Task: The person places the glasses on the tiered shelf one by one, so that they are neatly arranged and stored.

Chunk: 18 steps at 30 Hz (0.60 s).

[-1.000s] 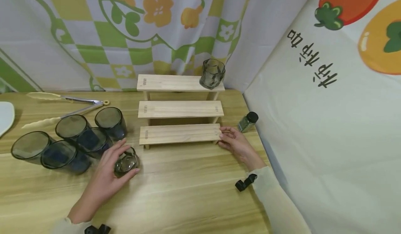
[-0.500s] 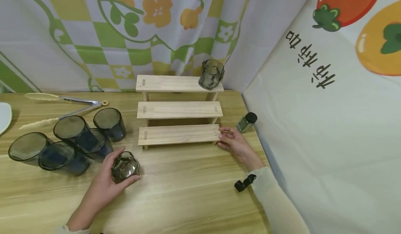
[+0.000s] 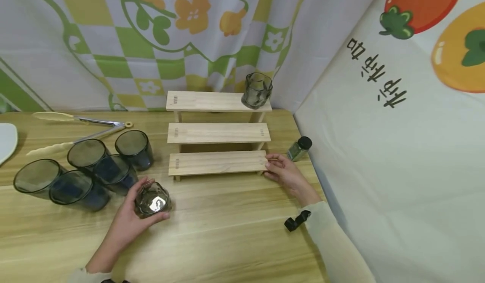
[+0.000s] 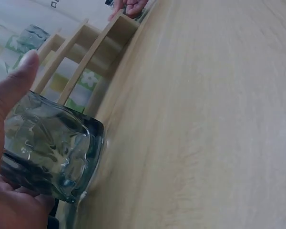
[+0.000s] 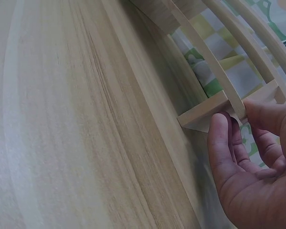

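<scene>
A low, smoky glass tumbler [image 3: 152, 199] with a wavy surface sits between the thumb and fingers of my left hand [image 3: 126, 215], to the left of and in front of the rack. The left wrist view shows this tumbler [image 4: 52, 143] from the side, its base close to the tabletop. My right hand [image 3: 286, 174] holds the right end of the lowest board of a three-step wooden shelf rack [image 3: 216, 163]. In the right wrist view, the thumb rests at the board's edge and the fingers [image 5: 219, 148] lie below it. A matching tumbler [image 3: 257, 91] stands on the top step.
Several taller dark glasses [image 3: 87, 154] stand grouped left of the left hand. Behind them lie tongs [image 3: 102, 123] with cream tips, and a white plate [image 3: 6, 142] shows at the left edge. A black-capped spice jar [image 3: 299, 148] is beside the right wall.
My left hand has closed in around the tumbler, which has shifted slightly toward me and away from the taller glasses. The right hand stays at the board's end.
</scene>
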Available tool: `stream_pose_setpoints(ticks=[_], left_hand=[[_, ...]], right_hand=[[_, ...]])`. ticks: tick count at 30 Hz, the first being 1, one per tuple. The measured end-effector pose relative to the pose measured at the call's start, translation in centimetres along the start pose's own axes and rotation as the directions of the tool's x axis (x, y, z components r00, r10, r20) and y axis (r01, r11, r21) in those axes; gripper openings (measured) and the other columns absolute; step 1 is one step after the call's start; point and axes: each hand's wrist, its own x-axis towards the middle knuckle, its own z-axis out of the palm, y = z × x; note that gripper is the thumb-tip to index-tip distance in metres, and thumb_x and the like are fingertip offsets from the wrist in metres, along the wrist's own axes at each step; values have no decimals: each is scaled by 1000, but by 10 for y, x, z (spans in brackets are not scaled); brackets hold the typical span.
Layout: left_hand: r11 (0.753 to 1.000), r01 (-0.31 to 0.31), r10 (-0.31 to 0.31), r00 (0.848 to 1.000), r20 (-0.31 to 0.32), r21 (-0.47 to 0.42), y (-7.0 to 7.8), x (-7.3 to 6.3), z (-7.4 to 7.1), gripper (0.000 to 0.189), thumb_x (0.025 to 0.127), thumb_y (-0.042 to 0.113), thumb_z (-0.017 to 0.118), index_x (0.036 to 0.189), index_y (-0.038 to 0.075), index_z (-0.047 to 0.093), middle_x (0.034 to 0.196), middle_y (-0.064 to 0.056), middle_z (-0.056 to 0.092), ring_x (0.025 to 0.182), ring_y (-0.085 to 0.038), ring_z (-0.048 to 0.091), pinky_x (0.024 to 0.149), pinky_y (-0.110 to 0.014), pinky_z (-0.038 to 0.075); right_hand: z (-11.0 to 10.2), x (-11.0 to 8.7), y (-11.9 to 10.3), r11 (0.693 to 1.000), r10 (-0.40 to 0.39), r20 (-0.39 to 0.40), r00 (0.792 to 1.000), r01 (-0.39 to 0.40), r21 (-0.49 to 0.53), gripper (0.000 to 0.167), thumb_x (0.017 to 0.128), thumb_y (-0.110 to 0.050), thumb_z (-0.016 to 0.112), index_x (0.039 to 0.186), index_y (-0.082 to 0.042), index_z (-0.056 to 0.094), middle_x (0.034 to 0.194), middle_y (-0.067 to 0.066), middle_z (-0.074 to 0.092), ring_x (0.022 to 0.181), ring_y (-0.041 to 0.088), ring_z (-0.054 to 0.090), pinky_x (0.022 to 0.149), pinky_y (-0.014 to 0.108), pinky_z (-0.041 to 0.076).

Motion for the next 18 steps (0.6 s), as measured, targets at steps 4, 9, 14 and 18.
stream_pose_setpoints(ticks=[4, 9, 14, 18], left_hand=[[1000, -8, 8, 1000, -25, 2, -3, -2, 4, 111, 68, 15, 97, 158, 13, 32, 147, -10, 49, 132, -36, 44, 96, -8, 30], [999, 3, 2, 995, -96, 51, 4, -7, 8, 101, 65, 21, 99, 149, 8, 44, 136, -8, 59, 124, -29, 52, 95, -8, 32], [999, -39, 39, 995, -97, 3, 38, 1, 6, 95, 69, 18, 97, 149, 11, 46, 132, -4, 59, 123, -23, 52, 96, -10, 35], [994, -93, 90, 995, -50, -54, 87, 34, -10, 89, 75, 18, 94, 150, 18, 46, 134, -3, 57, 124, -22, 51, 102, -20, 37]], right_hand=[[0, -2, 0, 1000, -1, 0, 1000, 1, -3, 38, 101, -4, 63, 136, -2, 48, 122, 12, 54, 100, 20, 62, 89, 32, 55], [1, -1, 1, 1000, -6, 10, 1000, 6, 3, 38, 101, -5, 63, 136, -2, 49, 120, 11, 54, 99, 20, 62, 89, 32, 55], [2, -1, 2, 1000, -8, 5, 1000, 8, 1, 36, 101, -4, 63, 135, -2, 50, 119, 11, 55, 97, 20, 63, 87, 31, 56], [1, -1, 1, 1000, -11, 4, 1000, 11, 5, 37, 101, -3, 62, 136, -2, 49, 120, 11, 54, 97, 20, 62, 86, 31, 56]])
